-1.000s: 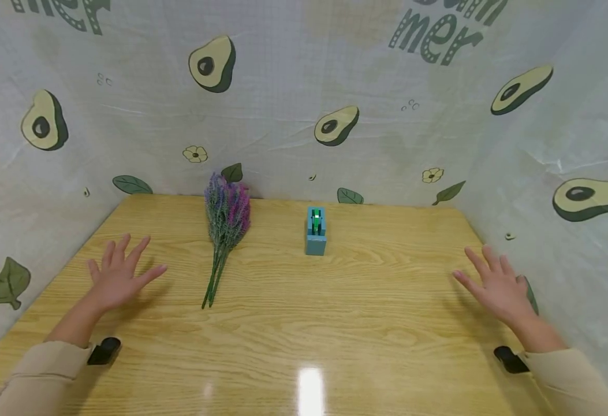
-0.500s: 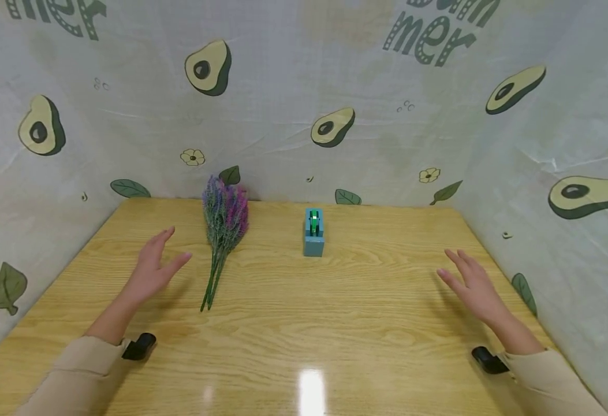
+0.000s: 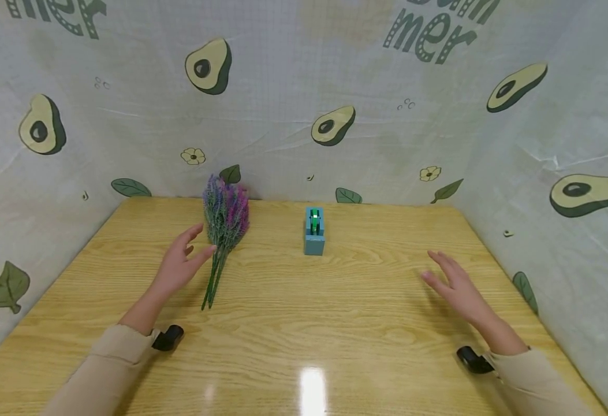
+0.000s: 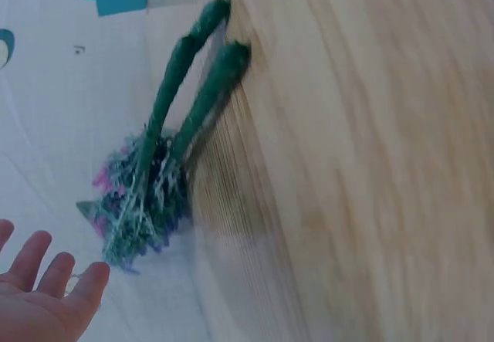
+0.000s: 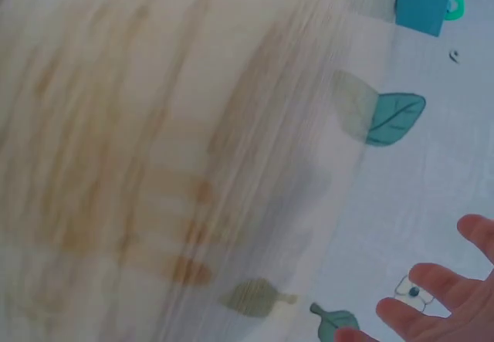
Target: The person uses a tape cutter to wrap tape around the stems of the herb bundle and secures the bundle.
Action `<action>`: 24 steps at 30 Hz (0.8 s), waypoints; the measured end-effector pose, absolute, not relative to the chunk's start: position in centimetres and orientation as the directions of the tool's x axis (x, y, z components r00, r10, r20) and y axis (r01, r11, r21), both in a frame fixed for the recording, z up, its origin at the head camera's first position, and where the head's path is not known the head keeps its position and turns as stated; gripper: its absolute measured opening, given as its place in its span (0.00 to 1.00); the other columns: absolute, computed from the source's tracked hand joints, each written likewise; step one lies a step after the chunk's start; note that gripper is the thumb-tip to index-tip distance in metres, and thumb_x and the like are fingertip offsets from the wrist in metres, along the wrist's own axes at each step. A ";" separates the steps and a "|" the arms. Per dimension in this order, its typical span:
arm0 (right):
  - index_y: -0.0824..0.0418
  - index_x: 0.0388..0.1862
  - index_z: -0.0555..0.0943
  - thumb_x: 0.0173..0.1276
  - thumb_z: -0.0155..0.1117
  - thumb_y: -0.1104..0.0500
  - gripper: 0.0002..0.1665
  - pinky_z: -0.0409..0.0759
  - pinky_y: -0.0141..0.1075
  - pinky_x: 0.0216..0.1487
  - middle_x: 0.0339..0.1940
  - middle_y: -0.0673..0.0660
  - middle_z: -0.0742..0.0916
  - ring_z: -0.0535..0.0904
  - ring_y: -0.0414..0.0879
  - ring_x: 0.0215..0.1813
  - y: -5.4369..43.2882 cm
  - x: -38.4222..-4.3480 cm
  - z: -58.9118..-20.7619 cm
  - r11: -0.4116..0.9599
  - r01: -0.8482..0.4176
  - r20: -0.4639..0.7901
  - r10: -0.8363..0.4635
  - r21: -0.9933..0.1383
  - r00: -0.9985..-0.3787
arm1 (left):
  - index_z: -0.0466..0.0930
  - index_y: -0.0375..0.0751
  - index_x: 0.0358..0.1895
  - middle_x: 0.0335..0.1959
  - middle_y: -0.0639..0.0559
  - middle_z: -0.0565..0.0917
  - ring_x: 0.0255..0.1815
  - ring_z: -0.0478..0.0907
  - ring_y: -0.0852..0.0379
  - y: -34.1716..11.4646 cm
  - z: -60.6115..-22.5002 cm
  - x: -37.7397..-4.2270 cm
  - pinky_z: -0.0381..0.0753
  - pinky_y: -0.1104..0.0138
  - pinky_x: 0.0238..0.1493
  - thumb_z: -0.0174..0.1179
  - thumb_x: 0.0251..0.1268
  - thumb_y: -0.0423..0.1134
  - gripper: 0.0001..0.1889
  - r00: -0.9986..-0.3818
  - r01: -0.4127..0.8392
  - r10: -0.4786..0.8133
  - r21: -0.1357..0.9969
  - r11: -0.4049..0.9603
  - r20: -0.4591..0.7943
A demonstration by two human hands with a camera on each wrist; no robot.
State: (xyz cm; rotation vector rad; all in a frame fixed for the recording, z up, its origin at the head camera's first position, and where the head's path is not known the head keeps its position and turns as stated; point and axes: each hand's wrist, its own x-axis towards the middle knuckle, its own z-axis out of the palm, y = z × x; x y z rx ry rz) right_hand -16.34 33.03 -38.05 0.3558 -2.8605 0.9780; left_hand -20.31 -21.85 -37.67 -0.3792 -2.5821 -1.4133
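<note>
A bunch of artificial lavender (image 3: 226,219) with purple and pink heads lies on the left of the wooden table, its green stems pointing toward the person. My left hand (image 3: 176,266) hovers just left of it, thumb and fingers spread apart, the thumb tip overlapping the stems in the head view. In the left wrist view the two stem ends (image 4: 208,99) rise close to the camera, with the fingers (image 4: 58,276) off to one side. My right hand (image 3: 459,292) is above the right side of the table, fingers loosely extended and holding nothing.
A blue tape dispenser (image 3: 314,231) with a green roll stands at the back middle of the table (image 3: 366,323). A pale cloth (image 3: 272,86) printed with avocados and leaves hangs behind and along both sides.
My left hand has moved right, from the table's left side to beside the lavender stems. My right hand has drifted left, toward the middle. The lavender and tape dispenser have stayed put.
</note>
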 end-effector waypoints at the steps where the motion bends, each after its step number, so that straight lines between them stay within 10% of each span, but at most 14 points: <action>1: 0.70 0.71 0.54 0.73 0.52 0.50 0.38 0.49 0.70 0.58 0.69 0.77 0.54 0.46 0.74 0.67 32.8 -16.4 -38.0 0.765 -0.248 0.160 -0.190 -0.594 -0.969 | 0.52 0.31 0.71 0.69 0.34 0.56 0.69 0.51 0.36 -21.6 -37.7 -20.4 0.58 0.43 0.63 0.56 0.67 0.44 0.36 -0.952 0.304 0.135 0.804 0.511 0.274; 24: 0.69 0.71 0.57 0.71 0.55 0.48 0.39 0.51 0.67 0.61 0.69 0.72 0.58 0.49 0.70 0.68 29.3 -17.7 -38.9 0.739 -0.284 0.150 -0.244 -0.610 -0.958 | 0.57 0.36 0.70 0.68 0.39 0.61 0.68 0.55 0.42 -17.9 -38.2 -21.9 0.62 0.47 0.62 0.57 0.67 0.43 0.32 -0.950 0.310 0.154 0.856 0.413 0.270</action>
